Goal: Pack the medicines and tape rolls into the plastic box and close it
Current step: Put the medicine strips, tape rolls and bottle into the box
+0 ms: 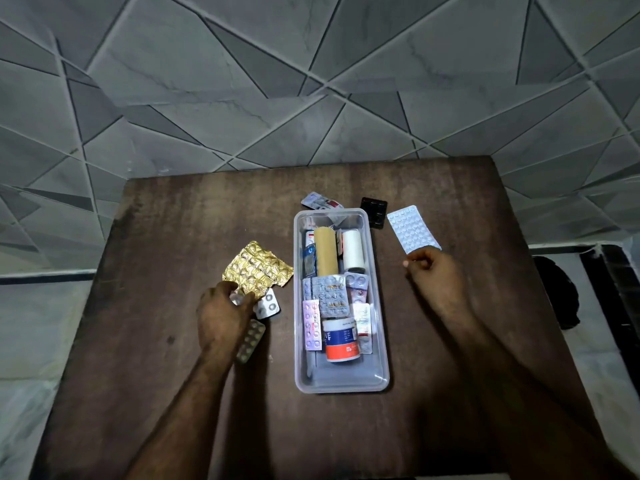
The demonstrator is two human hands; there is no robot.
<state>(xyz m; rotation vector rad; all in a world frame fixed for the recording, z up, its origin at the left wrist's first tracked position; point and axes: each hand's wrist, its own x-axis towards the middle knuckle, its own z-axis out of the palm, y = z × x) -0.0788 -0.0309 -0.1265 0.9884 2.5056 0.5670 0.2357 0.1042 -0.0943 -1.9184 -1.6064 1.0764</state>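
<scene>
A clear plastic box (300, 341) stands open at the table's middle. It holds a tan tape roll (326, 250), a white tape roll (353, 249), several blister strips and a white-and-orange jar (340, 341). My left hand (223, 315) lies left of the box, its fingers closed on a small silver strip, against a gold blister sheet (258, 266). Two more strips, one (268, 304) and another (251, 341), lie beside that hand. My right hand (429, 270) pinches the near edge of a white tablet sheet (412, 228) right of the box.
A black blister pack (374, 211) lies by the box's far right corner and a silver-and-red strip (320, 201) behind its far end. The brown wooden table (173, 375) stands against a grey tiled wall. A dark object (557, 292) sits off the table's right edge.
</scene>
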